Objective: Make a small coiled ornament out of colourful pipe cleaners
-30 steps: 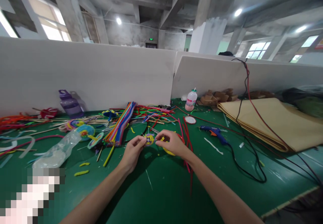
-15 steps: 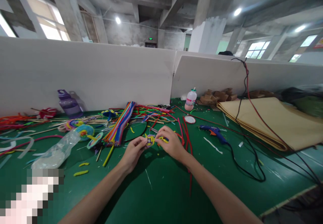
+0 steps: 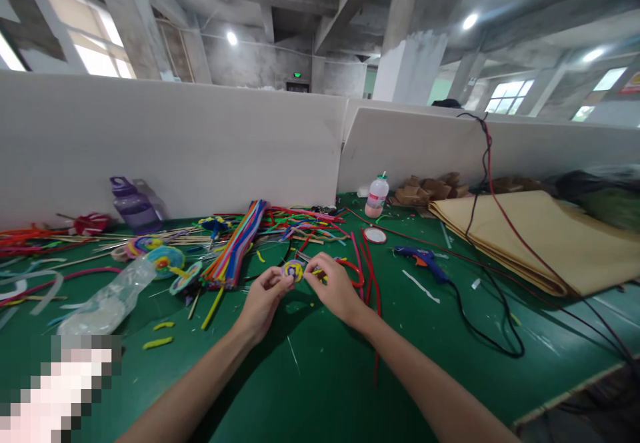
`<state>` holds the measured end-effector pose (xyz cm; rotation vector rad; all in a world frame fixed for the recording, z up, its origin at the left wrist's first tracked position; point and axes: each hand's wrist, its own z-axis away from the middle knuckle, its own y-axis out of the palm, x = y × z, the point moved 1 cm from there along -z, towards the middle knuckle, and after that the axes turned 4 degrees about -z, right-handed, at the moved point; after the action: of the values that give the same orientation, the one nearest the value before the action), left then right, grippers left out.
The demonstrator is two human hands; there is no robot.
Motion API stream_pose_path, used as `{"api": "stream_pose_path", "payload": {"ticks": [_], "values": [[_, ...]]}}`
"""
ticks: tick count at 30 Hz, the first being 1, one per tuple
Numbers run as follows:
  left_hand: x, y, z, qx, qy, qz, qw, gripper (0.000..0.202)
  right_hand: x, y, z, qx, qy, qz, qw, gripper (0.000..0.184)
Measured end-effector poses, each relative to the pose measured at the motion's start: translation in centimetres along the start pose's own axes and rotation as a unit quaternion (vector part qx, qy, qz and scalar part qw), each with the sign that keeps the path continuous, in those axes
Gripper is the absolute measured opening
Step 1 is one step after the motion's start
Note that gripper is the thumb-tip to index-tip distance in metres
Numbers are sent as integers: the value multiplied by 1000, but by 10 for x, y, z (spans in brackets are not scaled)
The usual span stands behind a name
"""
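Yellow-purple disc [image 3: 294,270] between both hands [image 3: 261,302] [image 3: 334,288]

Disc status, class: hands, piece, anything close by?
Left hand pinching yellow-and-purple disc. Right hand by its right edge, contact unclear. Red pipe cleaners right of that hand.

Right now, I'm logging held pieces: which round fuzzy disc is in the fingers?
The yellow-and-purple fuzzy disc, pinched by the left hand; the blue fuzzy disc and pink-yellow fuzzy disc lie untouched, farther left.
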<state>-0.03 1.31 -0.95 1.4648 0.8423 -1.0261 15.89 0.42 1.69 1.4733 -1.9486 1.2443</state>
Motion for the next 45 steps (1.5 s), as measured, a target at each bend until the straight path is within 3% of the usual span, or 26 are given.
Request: {"api": "stream_pose_path", "payload": {"ticks": [3, 7, 12, 19, 26, 32, 35, 40, 42, 45], "values": [[-1, 0, 0, -16, -5, 26, 1000, 16, 6, 1, 2, -2, -76, 89, 993, 6], [-1, 1, 0, -37, -5, 49, 998, 16, 9, 5, 5, 15, -109, 147, 983, 6], [-2, 0, -2, -36, -17, 55, 998, 16, 7, 8, 6, 7, -100, 122, 988, 7], [-3, -4, -3, 22, -17, 13, 1000, 16, 1, 1, 1, 1, -61, 49, 997, 6], [-1, -6, -3, 13, -11, 0, 1000, 16, -6, -4, -3, 34, 24, -67, 997, 6], [-2, -4, 0, 33, -5, -8, 999, 17, -11, -6, -7, 27, 120, -177, 977, 20], [-3, -2, 2, 55, -2, -61, 997, 16, -12, -3, -6, 11, 196, -233, 952, 29], [-1, -1, 3, 54, 34, -142, 988, 15, -16, 1, -3, -14, 303, -342, 890, 27], [0, 0, 4, 46, 41, -150, 987, 15, -17, 2, -3, -9, 317, -369, 874, 25], [-1, 3, 5, 27, 38, -128, 991, 16, -19, 4, -3, -6, 304, -377, 875, 21]]}}
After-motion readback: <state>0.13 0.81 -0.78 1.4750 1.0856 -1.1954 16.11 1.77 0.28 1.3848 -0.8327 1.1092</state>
